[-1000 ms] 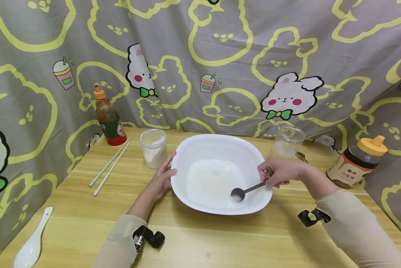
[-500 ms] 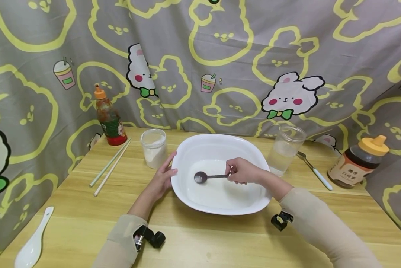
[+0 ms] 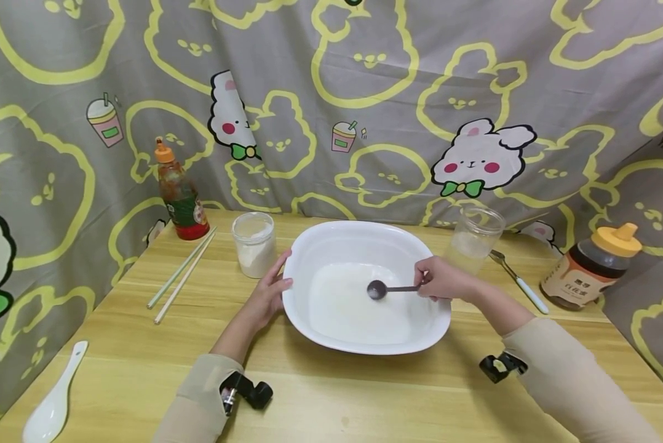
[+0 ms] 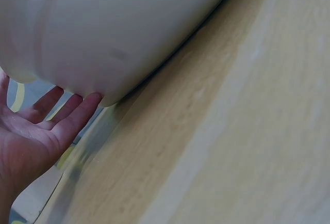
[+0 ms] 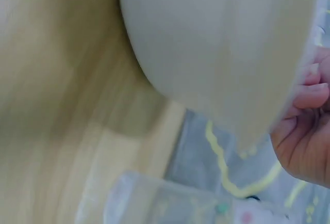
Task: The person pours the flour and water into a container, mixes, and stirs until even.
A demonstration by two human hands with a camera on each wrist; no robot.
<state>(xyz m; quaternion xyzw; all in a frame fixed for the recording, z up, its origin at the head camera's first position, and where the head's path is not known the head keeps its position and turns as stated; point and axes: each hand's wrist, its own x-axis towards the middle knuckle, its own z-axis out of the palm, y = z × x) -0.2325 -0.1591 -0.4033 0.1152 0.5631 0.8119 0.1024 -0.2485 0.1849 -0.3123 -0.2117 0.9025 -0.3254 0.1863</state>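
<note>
Stirring in a wide white bowl (image 3: 365, 246) that stands near the middle of the wooden table (image 3: 331, 394). The right hand (image 3: 444, 280), reaching over the bowl's right rim, pinches the handle end of a dark metal spoon (image 3: 389, 288) between thumb and curled fingers; the spoon's head lies inside the bowl, over the pale white contents at its floor, slightly right of centre. The left hand (image 3: 267, 295) rests flat against the bowl's left outer wall, fingers straight and loosely spread, as the left wrist view confirms with the fingertips (image 4: 87, 102) touching the curved underside. To do the step well, in judgement: keep the left palm braced so the bowl does not slide or tip, hold the spoon low and nearly level, sweep the floor and corners in even circles, and keep the strokes short of the shallow rim so nothing slops out. To the bowl's left stands a lidless jar of white powder (image 3: 253, 243), nearly touching the left hand; farther left lie a pair of chopsticks (image 3: 181, 277) and a red sauce bottle (image 3: 179, 194) with an orange cap, its green-and-red label too small to read. To the bowl's right stand a clear glass jar (image 3: 472, 237), a small white-handled utensil (image 3: 522, 285), and a honey bottle (image 3: 591, 267) with a yellow cap; its label bears Chinese characters, not legible with certainty. A white ceramic spoon (image 3: 51, 403) lies well apart, toward the table's near left corner.
</note>
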